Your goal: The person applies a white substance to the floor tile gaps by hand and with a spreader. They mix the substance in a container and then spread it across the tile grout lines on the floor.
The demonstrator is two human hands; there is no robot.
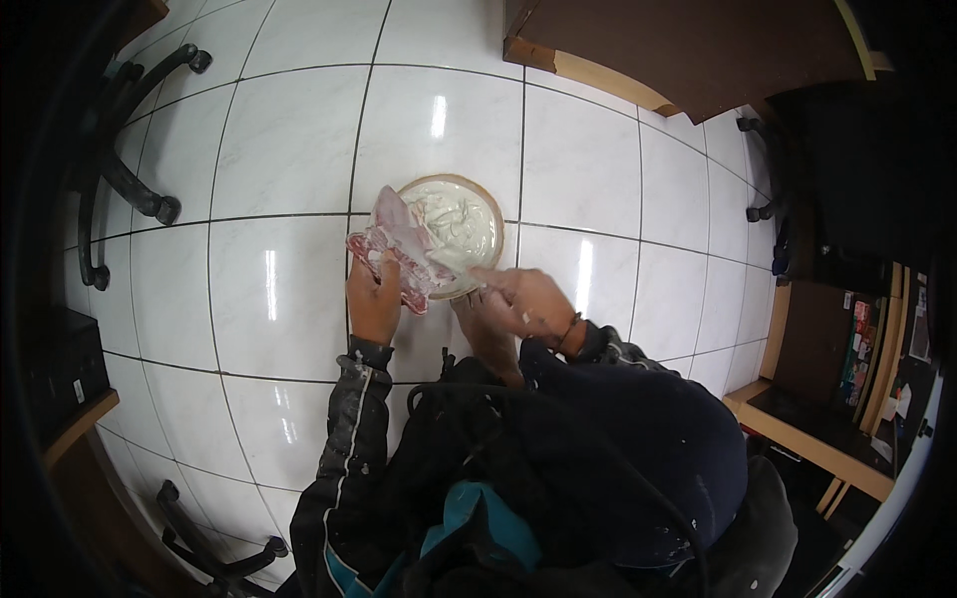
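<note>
A round tub (pixel 498 211) of thick white paste (pixel 454 221) stands on the floor in front of me. My left hand (pixel 376 294) is closed on a crumpled red and white plastic bag (pixel 404 237), smeared with white, at the tub's left rim. Over the near side of the tub, my right hand (pixel 523 301) is closed, its index finger stretched forward along a flat, paste-coated tool (pixel 454 262). The tool's tip reaches the bag's edge. Paste hides its exact shape. White specks dot both my hands and the dark sleeves.
My bare foot (pixel 491 344) rests close behind the tub. White floor tiles (pixel 289 149) surround it. Wheeled chair bases (pixel 135 189) stand at the left, with a black box (pixel 68 369) nearby. Brown furniture (pixel 658 50) stands at the far right, and a wooden shelf unit (pixel 827 399) at right.
</note>
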